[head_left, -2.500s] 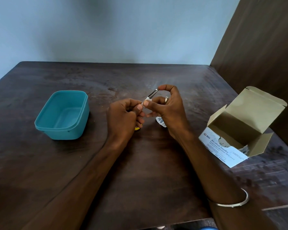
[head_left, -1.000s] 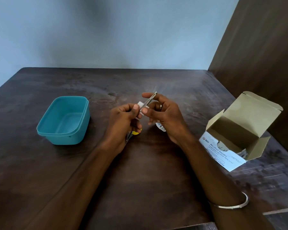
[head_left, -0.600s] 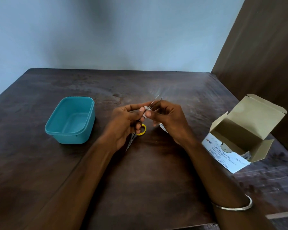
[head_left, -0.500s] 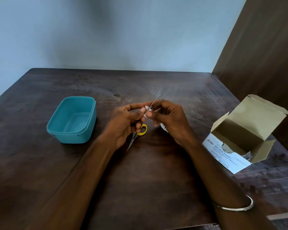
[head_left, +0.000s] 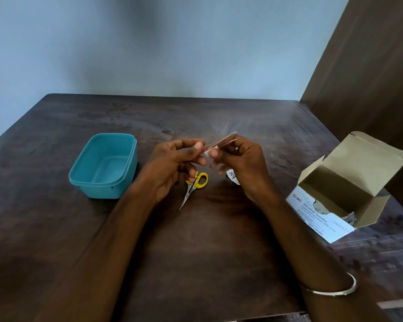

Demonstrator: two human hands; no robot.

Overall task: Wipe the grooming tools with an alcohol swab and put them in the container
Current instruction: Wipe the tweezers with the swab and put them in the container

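My left hand [head_left: 170, 168] pinches the near end of thin metal tweezers [head_left: 227, 138], whose two tips point up and to the right. My right hand [head_left: 244, 163] presses a small white alcohol swab [head_left: 206, 153] around the tweezers, just beside my left thumb. Small scissors with yellow handles [head_left: 196, 183] lie on the table under my left hand, blades pointing toward me. The teal container [head_left: 84, 180] stands to the left of my hands with nothing in it.
An open cardboard box of alcohol swabs [head_left: 321, 217] lies at the right, flaps up. A torn swab wrapper [head_left: 232, 177] lies under my right hand. The dark wooden table [head_left: 196, 252] ends at a pale wall; a brown panel stands to the right.
My hands have stayed together on the tweezers, with the swab working near their lower half. The tweezers now tilt flatter. The scissors under my left hand show more.
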